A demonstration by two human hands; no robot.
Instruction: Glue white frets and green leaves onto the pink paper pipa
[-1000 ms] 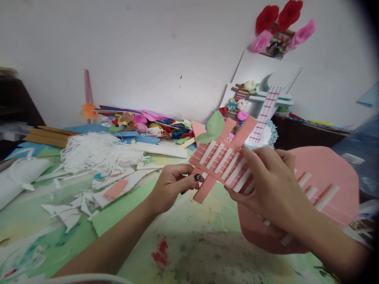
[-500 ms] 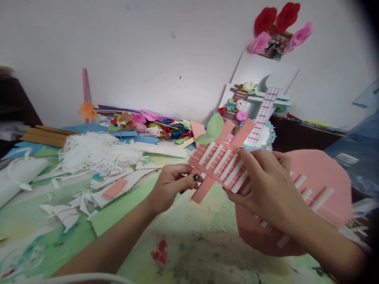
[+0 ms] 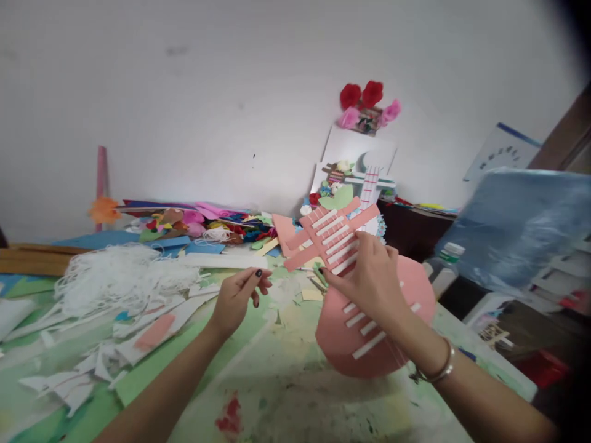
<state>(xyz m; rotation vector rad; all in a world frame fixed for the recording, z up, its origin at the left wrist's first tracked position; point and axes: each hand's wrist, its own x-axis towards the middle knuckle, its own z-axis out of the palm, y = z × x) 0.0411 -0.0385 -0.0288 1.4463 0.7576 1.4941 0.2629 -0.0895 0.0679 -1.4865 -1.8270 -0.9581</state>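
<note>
My right hand (image 3: 376,271) grips a pink paper guitar (image 3: 339,335) by its neck, holding it tilted over the table. White strips cross the neck and body, thin strings run along the neck, and green paper leaves (image 3: 339,198) show at the head end. To the left, apart from the guitar, my left hand (image 3: 240,298) hangs above the table with its fingers loosely curled and parted, holding nothing. Part of the guitar's neck is hidden behind my right hand.
A heap of white string (image 3: 122,277) and paper scraps (image 3: 106,360) lie at left on the paint-stained table (image 3: 277,394). Coloured paper (image 3: 212,212) is piled by the wall. A decorated white board (image 3: 337,144) stands behind. At right are a plastic bottle (image 3: 450,252) and blue plastic sheeting (image 3: 503,227).
My left hand has let go of the guitar's head and moved left. The right hand still holds the neck, and the guitar has turned more upright. The view has shifted right.
</note>
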